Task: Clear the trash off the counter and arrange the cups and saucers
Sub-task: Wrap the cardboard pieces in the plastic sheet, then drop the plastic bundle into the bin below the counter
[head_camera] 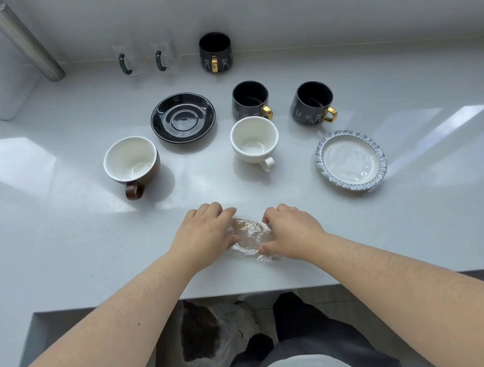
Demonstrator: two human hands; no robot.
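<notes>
A crumpled piece of clear plastic wrap lies near the counter's front edge. My left hand and my right hand press on it from both sides, fingers curled onto it. Behind them stand a brown cup with a white inside, a white cup, a black saucer and a blue-rimmed saucer. Three dark cups with gold handles stand further back: one in the middle, one to its right, one by the wall.
Two clear glass mugs with dark handles stand at the back wall. A metal pipe slants at the back left above a white object. Below the counter edge a bin with a plastic bag stands by my legs.
</notes>
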